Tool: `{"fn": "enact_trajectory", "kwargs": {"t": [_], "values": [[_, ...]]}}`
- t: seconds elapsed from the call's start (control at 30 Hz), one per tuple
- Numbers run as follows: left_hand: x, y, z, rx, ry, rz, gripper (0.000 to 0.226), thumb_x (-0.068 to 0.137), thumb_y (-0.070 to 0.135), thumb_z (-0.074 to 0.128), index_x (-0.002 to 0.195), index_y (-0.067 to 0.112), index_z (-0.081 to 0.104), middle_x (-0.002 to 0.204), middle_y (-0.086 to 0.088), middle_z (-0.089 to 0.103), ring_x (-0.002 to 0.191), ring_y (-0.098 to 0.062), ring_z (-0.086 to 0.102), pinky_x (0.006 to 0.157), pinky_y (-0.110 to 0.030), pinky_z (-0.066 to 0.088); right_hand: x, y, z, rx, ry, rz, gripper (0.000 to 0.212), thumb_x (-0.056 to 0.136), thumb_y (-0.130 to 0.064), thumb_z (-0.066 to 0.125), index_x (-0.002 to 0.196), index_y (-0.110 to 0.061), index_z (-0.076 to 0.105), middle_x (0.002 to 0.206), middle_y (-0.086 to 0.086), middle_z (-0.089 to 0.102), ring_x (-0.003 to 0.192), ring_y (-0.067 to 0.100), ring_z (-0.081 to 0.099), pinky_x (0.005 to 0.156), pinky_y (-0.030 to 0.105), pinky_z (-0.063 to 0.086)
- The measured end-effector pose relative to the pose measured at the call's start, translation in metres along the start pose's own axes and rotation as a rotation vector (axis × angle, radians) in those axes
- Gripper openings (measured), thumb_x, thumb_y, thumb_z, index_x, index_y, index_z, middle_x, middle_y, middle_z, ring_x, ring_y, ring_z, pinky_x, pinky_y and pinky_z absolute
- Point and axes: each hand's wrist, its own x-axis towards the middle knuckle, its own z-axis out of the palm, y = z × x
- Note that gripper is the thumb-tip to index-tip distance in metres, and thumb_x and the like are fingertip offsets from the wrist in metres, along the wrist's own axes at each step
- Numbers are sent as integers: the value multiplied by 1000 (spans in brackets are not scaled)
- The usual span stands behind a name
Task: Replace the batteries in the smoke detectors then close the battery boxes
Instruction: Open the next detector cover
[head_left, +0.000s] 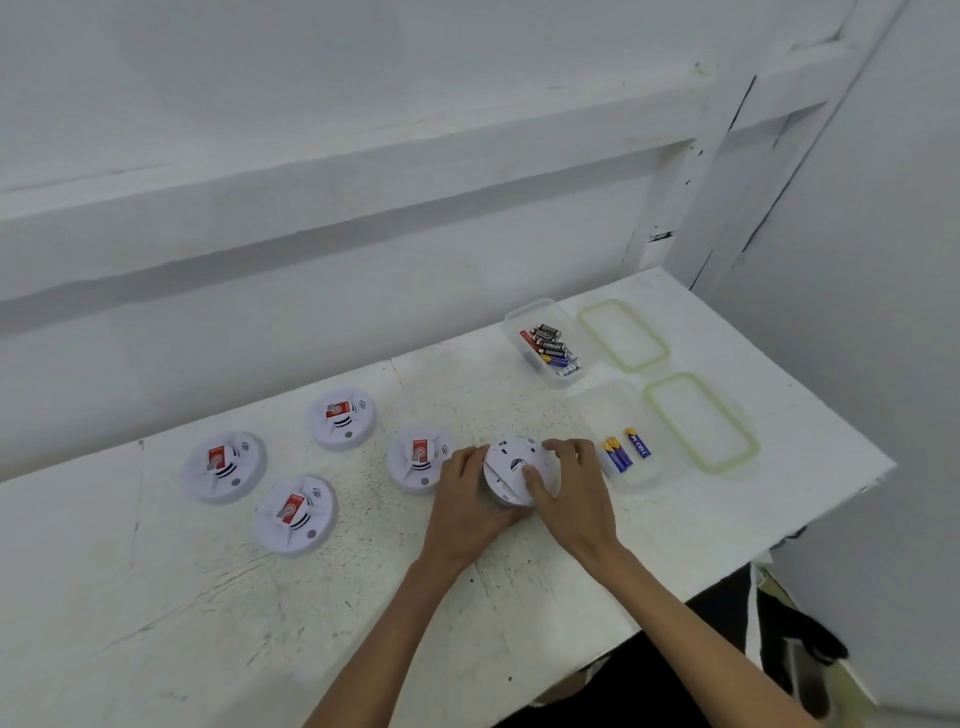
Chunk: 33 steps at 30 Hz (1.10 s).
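Note:
A white smoke detector (511, 465) lies with its back side up near the middle of the table, held between both hands. My left hand (470, 506) grips its left rim. My right hand (574, 493) curls round its right rim, with the thumb pressing on the back face. Several other detectors lie face up with red labels: one just left of my hands (418, 457), one further back (340, 415), two at the left (223, 466) (296, 514). A clear box (631, 439) right of my hands holds loose blue batteries (618, 453).
A second clear box (543, 343) at the back holds several mixed batteries. Two green-rimmed lids (623, 332) (701, 421) lie flat beside the boxes. The white table (208, 597) ends at a front edge on the right; a white wall stands behind.

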Motion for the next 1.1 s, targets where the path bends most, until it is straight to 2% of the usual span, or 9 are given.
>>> {"fn": "enact_trajectory", "kwargs": {"t": [0.17,0.27,0.33,0.47,0.57,0.7,0.8,0.9,1.1], "values": [[-5,2,3,75,16,38,78,72,45,84,138,15,55,129,-1,60,117,-18,52,98,-37,51,-3,0,4,-17,-66,-18,65,77,-59,70,128,-24,51,129,-4,41,114,13,46,80,21,46],[-12,4,5,6,28,21,76,74,51,78,140,38,42,133,16,51,122,-9,48,103,-25,45,-3,-1,3,-37,-82,-45,70,70,-62,71,126,-26,51,128,-6,40,115,12,45,80,21,46],[-15,1,7,-71,-11,-22,85,74,54,79,143,52,29,142,28,41,130,1,43,109,-16,37,-3,-1,2,-59,-78,-60,68,69,-61,73,124,-25,52,127,-6,41,115,13,45,78,22,47],[-16,-5,9,-131,-72,-127,107,71,63,78,155,41,16,162,9,33,146,-5,35,117,-32,38,-5,-3,2,-123,-47,-138,66,70,-57,73,120,-18,56,125,-3,45,113,15,46,74,24,50],[-16,-4,6,-183,-41,-177,103,66,59,81,148,49,21,156,8,43,141,-6,44,111,-29,44,-5,-5,2,-134,-77,-189,64,70,-56,74,117,-15,59,124,-3,48,112,14,46,75,21,48],[-18,-11,7,-219,-19,-220,115,60,63,87,155,27,32,149,16,49,136,0,47,111,-31,46,3,-5,-4,-145,-99,-259,60,68,-58,72,106,-13,64,116,-3,54,110,15,46,80,22,47],[-19,-14,7,-221,-24,-236,116,60,65,88,154,23,34,150,14,49,136,-1,47,112,-35,46,9,-6,-6,-159,-126,-276,63,66,-61,69,104,-13,63,113,-2,55,110,15,45,81,22,47],[-20,-15,8,-220,-25,-252,116,60,67,87,154,24,34,149,11,50,135,-1,48,111,-32,47,11,-8,-6,-171,-153,-276,64,64,-62,67,104,-12,61,111,-1,55,109,16,45,80,23,48],[-20,-14,6,-200,-33,-281,108,66,40,95,154,20,36,147,13,52,133,5,48,109,-25,46,18,-15,-12,-230,-266,-284,66,65,-59,70,110,-11,58,113,-1,52,109,17,43,79,29,50]]}}
